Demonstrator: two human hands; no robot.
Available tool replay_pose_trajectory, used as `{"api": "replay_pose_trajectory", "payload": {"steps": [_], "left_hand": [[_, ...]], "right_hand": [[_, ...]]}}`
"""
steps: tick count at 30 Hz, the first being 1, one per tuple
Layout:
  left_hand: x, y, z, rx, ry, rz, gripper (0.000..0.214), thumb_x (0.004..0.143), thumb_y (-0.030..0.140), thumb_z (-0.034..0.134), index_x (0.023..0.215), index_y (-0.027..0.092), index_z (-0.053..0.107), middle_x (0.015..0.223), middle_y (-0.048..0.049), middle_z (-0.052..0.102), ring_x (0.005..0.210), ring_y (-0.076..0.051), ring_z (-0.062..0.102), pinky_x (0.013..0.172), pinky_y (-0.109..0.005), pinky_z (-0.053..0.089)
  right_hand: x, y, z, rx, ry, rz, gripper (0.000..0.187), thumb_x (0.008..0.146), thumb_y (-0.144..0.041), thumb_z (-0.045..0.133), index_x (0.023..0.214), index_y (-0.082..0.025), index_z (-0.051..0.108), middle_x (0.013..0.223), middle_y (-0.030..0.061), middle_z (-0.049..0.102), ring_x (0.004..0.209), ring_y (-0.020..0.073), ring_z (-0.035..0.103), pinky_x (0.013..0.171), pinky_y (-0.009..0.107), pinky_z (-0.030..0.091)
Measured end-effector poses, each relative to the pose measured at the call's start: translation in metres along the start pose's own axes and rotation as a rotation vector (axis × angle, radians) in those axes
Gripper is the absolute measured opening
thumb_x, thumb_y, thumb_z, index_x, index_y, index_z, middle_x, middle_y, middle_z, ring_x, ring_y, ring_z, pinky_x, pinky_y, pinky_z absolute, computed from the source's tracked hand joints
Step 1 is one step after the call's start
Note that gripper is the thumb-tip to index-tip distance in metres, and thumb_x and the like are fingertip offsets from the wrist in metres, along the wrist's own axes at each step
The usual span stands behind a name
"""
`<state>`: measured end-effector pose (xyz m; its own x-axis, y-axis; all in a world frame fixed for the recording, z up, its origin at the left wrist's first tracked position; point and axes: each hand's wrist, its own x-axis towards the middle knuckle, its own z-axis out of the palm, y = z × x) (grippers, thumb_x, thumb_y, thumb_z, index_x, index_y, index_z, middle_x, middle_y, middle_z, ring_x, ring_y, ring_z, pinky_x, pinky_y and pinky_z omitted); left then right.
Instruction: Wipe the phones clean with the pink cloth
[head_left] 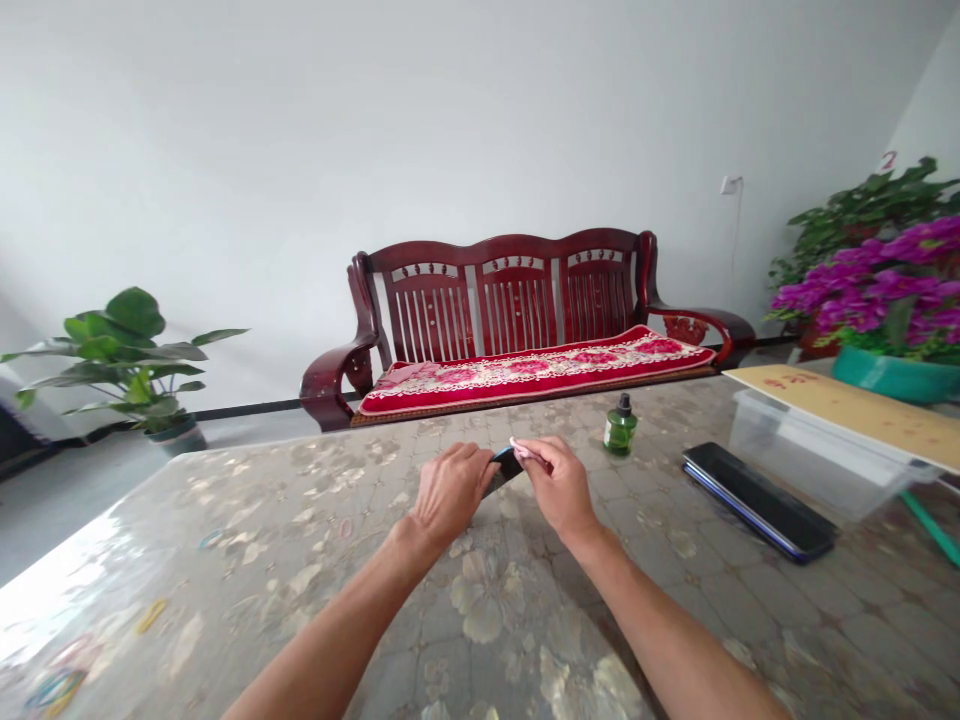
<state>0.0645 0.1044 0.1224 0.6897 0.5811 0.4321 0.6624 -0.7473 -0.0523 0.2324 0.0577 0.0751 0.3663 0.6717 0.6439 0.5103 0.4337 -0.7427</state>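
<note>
Over the middle of the table, my left hand [454,483] is closed on a thin, dark, flat thing [502,470] with a blue edge. It looks like a phone, though my fingers hide much of it. My right hand [559,487] pinches a small pinkish-white cloth [525,452] against the far right end of the dark thing. To the right of my right hand, a green bottle [620,428] with a black top stands upright on the table.
A stack of phones [757,500] lies at the right, beside a clear plastic box [795,450] under a yellow board [847,410]. Coloured rubber bands [150,616] are scattered at the left of the patterned table [285,590]. Beyond stands a wooden bench [517,300].
</note>
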Motion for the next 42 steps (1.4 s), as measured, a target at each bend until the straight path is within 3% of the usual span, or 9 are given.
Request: {"api": "replay_pose_trajectory", "payload": {"steps": [6, 12, 17, 25, 30, 42], "left_hand": [[-0.027, -0.006, 0.006, -0.157, 0.288, -0.066, 0.021, 0.101, 0.031, 0.049, 0.094, 0.022, 0.067, 0.083, -0.0011, 0.068, 0.079, -0.018, 0.063, 0.070, -0.027, 0.043], [-0.043, -0.006, 0.017, -0.279, 0.422, -0.159, 0.023, 0.102, 0.031, 0.045, 0.101, 0.022, 0.066, 0.089, -0.0013, 0.070, 0.083, -0.017, 0.065, 0.074, -0.025, 0.045], [-0.050, -0.001, 0.018, -0.343, 0.453, -0.210, 0.025, 0.101, 0.031, 0.044, 0.101, 0.022, 0.067, 0.088, -0.0024, 0.069, 0.081, -0.017, 0.065, 0.074, -0.026, 0.047], [-0.068, -0.004, 0.029, -0.372, 0.521, -0.291, 0.021, 0.100, 0.031, 0.046, 0.102, 0.022, 0.065, 0.090, -0.0044, 0.069, 0.083, -0.018, 0.065, 0.076, -0.028, 0.050], [-0.073, -0.005, 0.032, -0.365, 0.538, -0.272, 0.023, 0.100, 0.028, 0.043, 0.098, 0.021, 0.064, 0.087, -0.0040, 0.068, 0.081, -0.017, 0.065, 0.075, -0.026, 0.051], [-0.072, -0.011, 0.042, -0.346, 0.535, -0.308, 0.022, 0.100, 0.027, 0.040, 0.097, 0.022, 0.061, 0.087, -0.0039, 0.068, 0.082, -0.018, 0.066, 0.074, -0.028, 0.052]], "right_hand": [[0.004, -0.012, -0.012, -0.211, -0.051, -0.253, 0.025, 0.094, -0.018, 0.050, 0.105, -0.025, 0.072, 0.092, 0.0047, 0.067, 0.086, 0.0177, 0.062, 0.081, 0.031, 0.051], [-0.003, -0.030, -0.007, -0.318, -0.065, -0.390, 0.032, 0.096, -0.012, 0.045, 0.114, -0.024, 0.069, 0.090, 0.0053, 0.065, 0.086, 0.0180, 0.060, 0.080, 0.032, 0.050], [-0.008, -0.050, -0.002, -0.317, -0.122, -0.508, 0.038, 0.097, -0.011, 0.043, 0.125, -0.025, 0.064, 0.096, 0.0068, 0.066, 0.090, 0.0182, 0.060, 0.083, 0.034, 0.051], [-0.010, -0.041, -0.002, -0.339, -0.104, -0.536, 0.037, 0.097, -0.013, 0.044, 0.123, -0.026, 0.066, 0.092, 0.0060, 0.066, 0.086, 0.0179, 0.061, 0.080, 0.034, 0.053], [-0.020, -0.049, 0.007, -0.334, -0.182, -0.615, 0.038, 0.097, -0.012, 0.047, 0.129, -0.026, 0.061, 0.103, 0.0073, 0.069, 0.092, 0.0190, 0.062, 0.083, 0.035, 0.052], [-0.019, -0.025, 0.009, -0.354, -0.157, -0.605, 0.041, 0.096, -0.010, 0.047, 0.131, -0.027, 0.059, 0.102, 0.0076, 0.068, 0.092, 0.0190, 0.063, 0.082, 0.036, 0.053]]}}
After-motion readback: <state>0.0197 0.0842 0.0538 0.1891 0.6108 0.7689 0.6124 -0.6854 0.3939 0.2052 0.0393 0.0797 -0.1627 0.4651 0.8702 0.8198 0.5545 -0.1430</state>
